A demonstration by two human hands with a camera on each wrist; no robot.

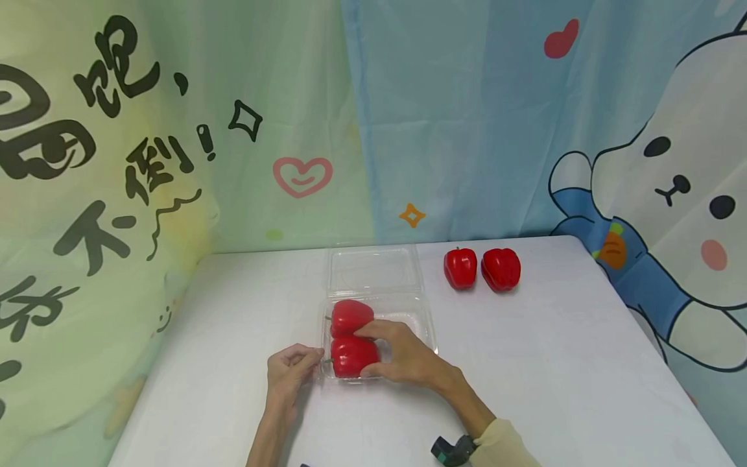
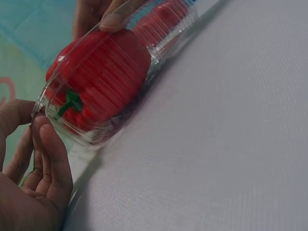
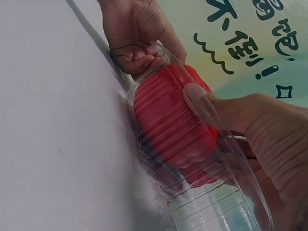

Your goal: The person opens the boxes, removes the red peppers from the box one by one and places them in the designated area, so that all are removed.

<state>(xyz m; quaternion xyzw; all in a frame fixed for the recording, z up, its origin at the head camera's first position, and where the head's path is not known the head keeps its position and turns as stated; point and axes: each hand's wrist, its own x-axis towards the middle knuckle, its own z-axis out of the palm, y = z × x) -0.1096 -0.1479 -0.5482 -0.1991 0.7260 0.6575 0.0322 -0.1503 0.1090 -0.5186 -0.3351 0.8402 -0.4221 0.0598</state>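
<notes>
Your left hand is pinching the clear box by its rim; your right hand is holding the near pepper inside. It's probably feeling light, hard, slippery; its fat sides are holding best.

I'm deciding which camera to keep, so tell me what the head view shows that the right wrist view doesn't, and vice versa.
Only the head view: two loose red bell peppers and the white cartoon animal.
Only the right wrist view: the side-wall ridges of the clear plastic clamshell, seen close up.
Both: that clamshell, the near red bell pepper inside it, the left hand, the right hand and black writing.
</notes>
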